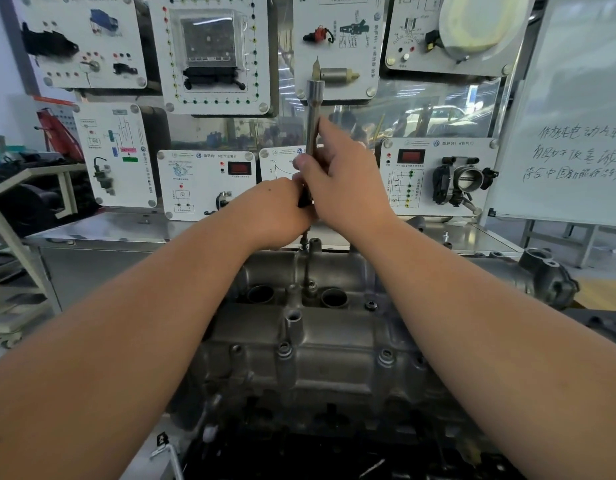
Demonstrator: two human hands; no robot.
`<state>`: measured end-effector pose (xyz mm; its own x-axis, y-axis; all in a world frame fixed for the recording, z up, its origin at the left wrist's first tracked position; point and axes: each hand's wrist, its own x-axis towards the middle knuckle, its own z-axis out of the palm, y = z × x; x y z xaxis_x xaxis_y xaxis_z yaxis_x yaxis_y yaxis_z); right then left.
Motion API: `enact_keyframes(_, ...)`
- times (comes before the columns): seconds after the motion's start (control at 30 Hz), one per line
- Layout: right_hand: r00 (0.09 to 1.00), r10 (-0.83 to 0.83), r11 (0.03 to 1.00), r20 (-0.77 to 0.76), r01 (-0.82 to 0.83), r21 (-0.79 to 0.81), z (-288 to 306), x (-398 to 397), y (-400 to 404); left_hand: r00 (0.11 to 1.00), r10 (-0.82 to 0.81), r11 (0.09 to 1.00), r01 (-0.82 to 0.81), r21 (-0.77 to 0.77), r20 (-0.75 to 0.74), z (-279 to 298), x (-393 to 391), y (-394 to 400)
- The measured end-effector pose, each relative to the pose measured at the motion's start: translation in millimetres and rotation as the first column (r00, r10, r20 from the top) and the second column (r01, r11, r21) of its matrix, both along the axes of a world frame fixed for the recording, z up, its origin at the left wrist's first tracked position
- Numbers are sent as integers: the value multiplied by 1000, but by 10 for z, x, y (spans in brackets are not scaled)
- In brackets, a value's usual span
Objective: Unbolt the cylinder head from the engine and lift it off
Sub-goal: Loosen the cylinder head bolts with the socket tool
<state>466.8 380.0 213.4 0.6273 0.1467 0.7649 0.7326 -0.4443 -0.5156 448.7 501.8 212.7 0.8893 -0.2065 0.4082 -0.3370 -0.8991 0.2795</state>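
Observation:
The grey metal cylinder head (320, 344) lies below me, with two round plug wells and several bolts along its top. A long steel extension bar (313, 112) stands upright over its far edge. My right hand (341, 181) grips the bar's shaft around the middle. My left hand (279, 209) holds the dark lower end of the tool, just above a bolt (304, 241) at the head's far rim. The tool's tip is hidden behind my fingers.
Behind the engine stands a steel bench (126, 230) and a wall of white training panels (209, 53) with sensors and a throttle body (462, 180). A whiteboard (576, 116) is at the right. An Allen key (168, 455) lies at the lower left.

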Motion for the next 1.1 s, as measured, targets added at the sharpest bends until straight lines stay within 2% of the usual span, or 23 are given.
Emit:
enact_keyframes(0.1,1000,24,1000,-17,-24,17,-17,-8,6,1000,-10,1000,10,6,-22,7,-9,-2)
enact_keyframes(0.23,999,-7,998,41,5,57,-37,4,-4,1000,16,999,-15,50,-5,32,-44,-30)
enact_keyframes(0.3,997,-35,998,73,30,58,-32,9,-4,1000,13,1000,-13,25,5,36,-63,-39)
enact_keyframes(0.5,999,39,999,0,-39,22,-35,-9,5,999,-12,998,9,-63,-45,30,-49,-12)
enact_keyframes(0.67,997,-38,997,64,33,64,-38,-18,-3,1000,5,1000,-5,-23,-17,36,-38,-5)
enact_keyframes(0.93,1000,21,1000,1,-21,1,-17,-26,-1,999,-16,999,14,-49,-44,20,-43,0)
enact_keyframes(1.1,998,-50,999,28,50,-4,-33,-21,-2,1000,17,1000,-17,22,6,24,-28,-2)
